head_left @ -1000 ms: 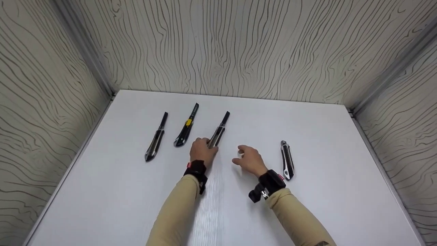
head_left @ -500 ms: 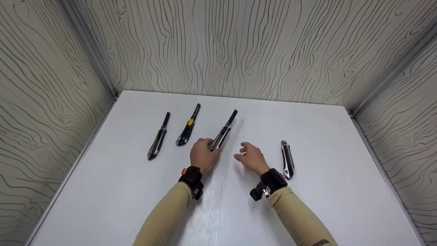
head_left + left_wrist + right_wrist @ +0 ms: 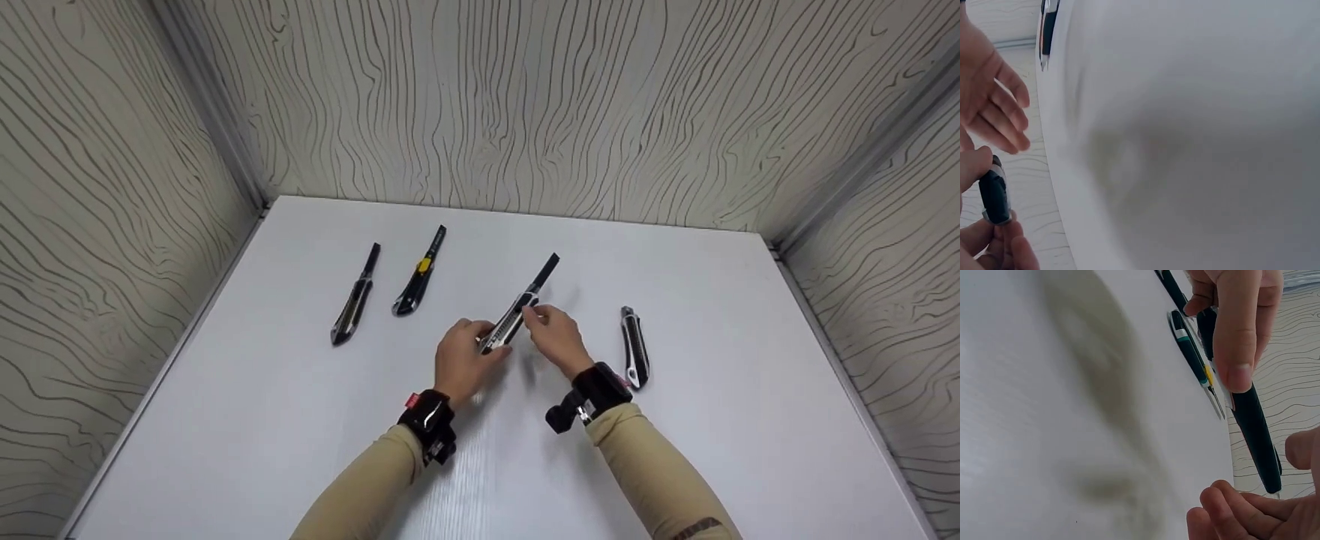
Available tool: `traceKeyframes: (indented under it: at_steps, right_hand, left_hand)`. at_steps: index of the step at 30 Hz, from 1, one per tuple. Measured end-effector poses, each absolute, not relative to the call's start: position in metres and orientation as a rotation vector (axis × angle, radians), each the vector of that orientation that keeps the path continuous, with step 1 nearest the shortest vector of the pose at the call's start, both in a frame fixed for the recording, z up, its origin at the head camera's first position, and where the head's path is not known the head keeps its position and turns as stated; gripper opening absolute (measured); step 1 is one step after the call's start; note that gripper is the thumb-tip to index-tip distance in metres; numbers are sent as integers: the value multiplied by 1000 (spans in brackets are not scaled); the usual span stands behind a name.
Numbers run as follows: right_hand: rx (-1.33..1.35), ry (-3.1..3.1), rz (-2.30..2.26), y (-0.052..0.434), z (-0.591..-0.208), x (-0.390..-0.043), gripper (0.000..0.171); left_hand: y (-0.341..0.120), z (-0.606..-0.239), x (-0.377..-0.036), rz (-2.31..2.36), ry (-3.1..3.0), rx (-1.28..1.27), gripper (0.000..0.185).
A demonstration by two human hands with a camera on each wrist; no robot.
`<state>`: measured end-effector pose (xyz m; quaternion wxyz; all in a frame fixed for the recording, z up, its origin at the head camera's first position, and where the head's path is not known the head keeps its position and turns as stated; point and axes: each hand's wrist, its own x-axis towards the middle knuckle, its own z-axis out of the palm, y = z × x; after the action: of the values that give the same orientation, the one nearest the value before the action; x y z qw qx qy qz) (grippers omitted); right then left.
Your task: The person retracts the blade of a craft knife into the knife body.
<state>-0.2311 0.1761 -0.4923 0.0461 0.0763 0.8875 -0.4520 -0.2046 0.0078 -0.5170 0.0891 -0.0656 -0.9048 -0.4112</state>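
You held a black-and-silver utility knife over a white table, its dark blade slanting out toward 1 o'clock. With that knife as the centre of the dial and 12 o'clock at the back wall, your left hand was between 7 and 8 o'clock, pinching the rear of the handle between thumb and fingers. Your right hand was at 4 o'clock, its thumb and fingers apart on either side of the knife's front part; whether the fingertips touched it, the views could not tell.

Three more cutters lay on the tabletop around you: a dark-bladed knife at 9 o'clock, a black knife with a yellow slider nearer in at 10 o'clock, and a silver-nosed knife between 3 and 4 o'clock, just beside your right wristband. A matching left wristband sat below your other hand, and tan sleeves covered both forearms. Wood-grain panelling lined the side wall at 9 o'clock.
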Motion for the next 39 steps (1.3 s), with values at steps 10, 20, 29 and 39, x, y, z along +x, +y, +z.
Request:
traceKeyframes:
  at_steps: [10,20,29,39]
  right_hand:
    - [457,2353,-1772,176,-493,-234,40]
    - [430,2248,-1871,173,-500,-235,37]
    - [363,2231,-1873,174,-503,-235,34]
    - [176,2234,-1802,186,-504,-233,35]
  left_hand:
    - [15,-520,-193,-1216,-2696,-257,41]
    - [13,-523,-188,-1276,-2731,-217,44]
    - [6,-519,-188,-1513,-2797,-303,49]
    - [-6,-520,-186,-2220,-2725,-308,36]
